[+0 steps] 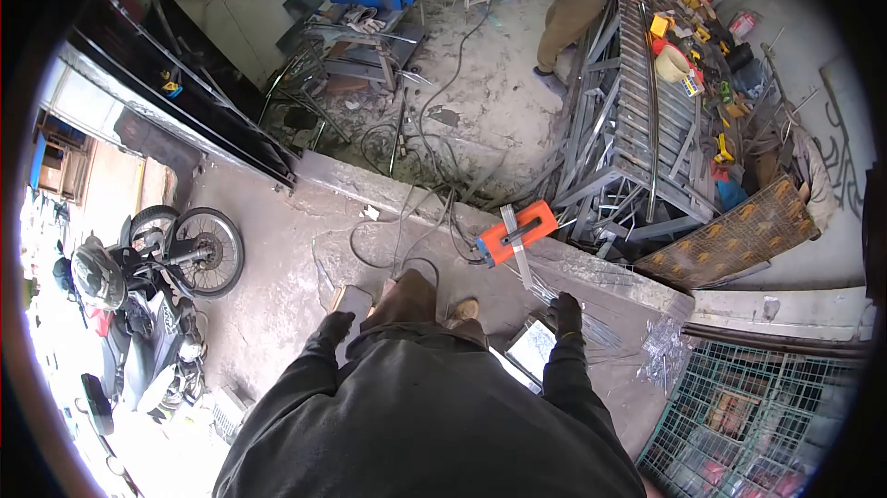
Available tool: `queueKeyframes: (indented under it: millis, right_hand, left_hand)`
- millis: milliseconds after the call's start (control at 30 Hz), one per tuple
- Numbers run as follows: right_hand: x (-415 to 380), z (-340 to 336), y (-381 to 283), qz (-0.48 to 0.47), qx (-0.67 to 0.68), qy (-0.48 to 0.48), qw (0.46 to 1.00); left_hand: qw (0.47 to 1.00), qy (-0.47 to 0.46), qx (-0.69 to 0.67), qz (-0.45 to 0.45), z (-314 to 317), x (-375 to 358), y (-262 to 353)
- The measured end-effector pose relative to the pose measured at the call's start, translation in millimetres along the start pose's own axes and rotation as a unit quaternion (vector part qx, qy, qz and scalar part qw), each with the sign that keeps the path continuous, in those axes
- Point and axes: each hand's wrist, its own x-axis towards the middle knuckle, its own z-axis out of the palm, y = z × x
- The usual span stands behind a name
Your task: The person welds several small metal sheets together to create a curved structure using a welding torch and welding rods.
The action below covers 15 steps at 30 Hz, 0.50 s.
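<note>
My left hand [332, 328], in a dark glove, hangs low beside my left leg. A small block-like object with a pale top [350, 300] lies on the ground just beyond it. On the other side, my right hand [566, 314], also dark-gloved, is held out past a pale, shiny rectangular panel [530, 350]. Neither hand shows anything held, but the dark fingers blend together. Ahead of me, an orange boxy machine [528, 231] with a grey strap sits by the concrete step, cables running beside it. Thin metal rods [596, 328] lie near my right hand.
A concrete ledge [407, 198] crosses in front, with loose cables [427, 128] beyond. A person [577, 4] stands by a long metal rack [637, 101] loaded with tools. A motorcycle [152, 313] is at left, a green wire cage [748, 415] at lower right.
</note>
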Motion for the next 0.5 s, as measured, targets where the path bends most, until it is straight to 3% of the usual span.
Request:
queueKeyframes:
  millis: [33, 67, 100, 133, 167, 200, 233, 267, 300, 367, 400, 433, 467, 500]
  right_hand:
    - [7.9, 17.4, 6.9, -0.009, -0.096, 0.011, 0.995]
    - [39.1, 8.6, 21.0, 0.071, -0.084, -0.132, 0.985]
    - [65.7, 8.3, 46.6, 0.074, -0.143, -0.19, 0.969]
    - [30.8, 47.0, 41.2, 0.092, -0.219, -0.048, 0.97]
    - [61.1, 40.9, 75.4, -0.009, -0.392, -0.144, 0.909]
    - [29.3, 69.7, 65.2, 0.046, -0.394, -0.135, 0.908]
    - [119.9, 29.4, 155.9, -0.111, -0.46, -0.231, 0.85]
    - [96.4, 44.9, 151.7, -0.165, -0.497, -0.222, 0.823]
    - [60.9, 68.5, 140.9, -0.212, -0.529, -0.211, 0.794]
    - [42.8, 92.9, 133.5, -0.266, -0.622, -0.255, 0.691]
    - [49.6, 93.6, 152.1, -0.236, -0.506, -0.226, 0.798]
    - [12.7, 121.2, 112.8, -0.253, -0.623, -0.217, 0.708]
    - [32.0, 115.4, 131.5, -0.216, -0.523, -0.204, 0.799]
    - [41.6, 112.3, 129.8, -0.138, -0.481, -0.252, 0.828]
  left_hand:
    - [1.0, -0.005, 0.005, -0.027, 7.5, -5.8, -15.0]
    - [1.0, -0.007, 0.003, -0.023, 27.3, 24.5, -63.3]
    - [0.997, -0.041, -0.019, 0.069, 35.1, 57.3, -113.7]
    - [0.996, -0.042, -0.021, 0.073, 35.3, 65.9, -114.0]
    - [0.991, -0.05, -0.106, 0.058, 32.8, 70.0, -110.2]
    - [0.979, -0.059, -0.19, 0.04, 30.2, 75.4, -110.0]
    - [0.96, -0.068, -0.27, 0.018, 26.6, 76.7, -107.9]
    - [0.935, -0.078, -0.346, -0.008, 21.7, 76.6, -111.0]
    - [0.928, -0.028, -0.369, -0.042, 10.2, 79.9, -103.3]
    - [0.954, 0.005, -0.299, -0.022, -32.5, 81.2, -59.6]
    - [0.943, 0.011, -0.329, -0.048, -55.5, 72.2, -29.0]
    - [0.921, -0.003, -0.388, -0.041, -75.2, 85.8, -27.2]
    - [0.917, 0.01, -0.398, -0.038, -97.1, 84.5, -11.7]
    - [0.909, 0.026, -0.415, -0.02, -119.1, 84.6, 11.4]
